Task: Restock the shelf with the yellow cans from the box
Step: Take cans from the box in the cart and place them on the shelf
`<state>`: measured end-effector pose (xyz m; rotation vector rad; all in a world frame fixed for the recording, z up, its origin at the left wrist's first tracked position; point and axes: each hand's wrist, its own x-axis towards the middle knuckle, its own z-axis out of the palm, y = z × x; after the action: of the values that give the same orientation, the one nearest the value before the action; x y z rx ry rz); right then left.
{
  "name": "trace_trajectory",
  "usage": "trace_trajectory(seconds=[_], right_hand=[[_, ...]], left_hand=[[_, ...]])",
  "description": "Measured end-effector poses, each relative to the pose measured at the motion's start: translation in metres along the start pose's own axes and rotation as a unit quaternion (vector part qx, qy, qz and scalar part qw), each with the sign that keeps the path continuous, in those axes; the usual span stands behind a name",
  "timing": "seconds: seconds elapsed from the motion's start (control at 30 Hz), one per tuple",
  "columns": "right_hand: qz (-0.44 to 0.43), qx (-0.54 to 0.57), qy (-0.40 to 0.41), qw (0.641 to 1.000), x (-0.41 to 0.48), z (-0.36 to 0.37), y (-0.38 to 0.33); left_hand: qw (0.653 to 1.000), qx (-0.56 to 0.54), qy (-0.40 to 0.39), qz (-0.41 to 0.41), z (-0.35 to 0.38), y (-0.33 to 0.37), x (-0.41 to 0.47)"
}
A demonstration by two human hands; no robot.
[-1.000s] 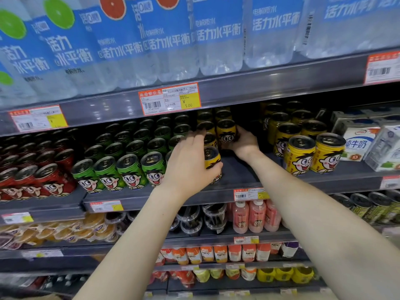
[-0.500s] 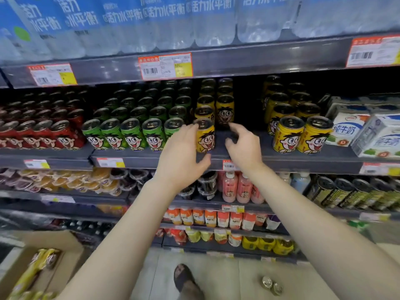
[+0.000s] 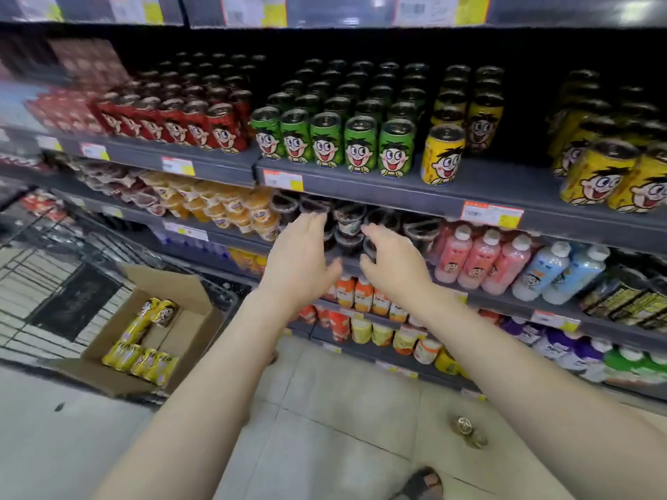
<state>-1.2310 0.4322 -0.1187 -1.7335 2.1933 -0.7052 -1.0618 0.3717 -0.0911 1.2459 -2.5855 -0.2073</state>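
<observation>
A yellow can (image 3: 442, 155) stands upright at the front of the grey shelf (image 3: 397, 191), with more yellow cans (image 3: 483, 117) in a row behind it. My left hand (image 3: 301, 261) and my right hand (image 3: 391, 263) hang empty in front of the shelf below, fingers relaxed, about a hand's width apart. Down at the lower left an open cardboard box (image 3: 180, 319) holds several yellow cans (image 3: 144, 357) lying on their sides.
Green cans (image 3: 334, 142) and red cans (image 3: 202, 126) fill the shelf left of the yellow row. A yellow multipack (image 3: 613, 175) sits at the right. Two loose cans (image 3: 469, 431) lie on the tiled floor. A wire cart (image 3: 54, 268) stands at the left.
Both hands let go of the yellow cans on the shelf and dropped below the shelf edge. The view tilted down and left, bringing the box fully into sight.
</observation>
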Motion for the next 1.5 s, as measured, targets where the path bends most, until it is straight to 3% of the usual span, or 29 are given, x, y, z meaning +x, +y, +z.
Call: trace_trajectory(seconds=[0.13,0.43,0.63,0.97,1.13,1.5], right_hand=[[-0.025,-0.062,-0.117,0.991,-0.005,0.046,-0.072],[-0.111,-0.046,-0.228,0.966,-0.04,0.195,-0.298],[-0.131,-0.049,-0.271,0.952,-0.052,0.266,-0.392],[-0.091,-0.045,-0.344,0.933,0.026,0.398,-0.447],[-0.007,-0.004,-0.378,0.926,0.084,0.472,-0.456],[0.133,0.048,-0.354,0.925,0.168,0.54,-0.458]], left_hand=[[0.997,-0.015,-0.007,-0.069,-0.019,-0.075,-0.07],[0.978,0.025,-0.04,-0.203,-0.072,-0.26,-0.24],[0.964,0.029,-0.042,-0.26,-0.092,-0.356,-0.298],[0.944,0.007,-0.065,-0.324,-0.077,-0.495,-0.304],[0.926,-0.022,-0.112,-0.36,-0.065,-0.568,-0.269],[0.922,-0.048,-0.201,-0.326,-0.028,-0.679,-0.197]])
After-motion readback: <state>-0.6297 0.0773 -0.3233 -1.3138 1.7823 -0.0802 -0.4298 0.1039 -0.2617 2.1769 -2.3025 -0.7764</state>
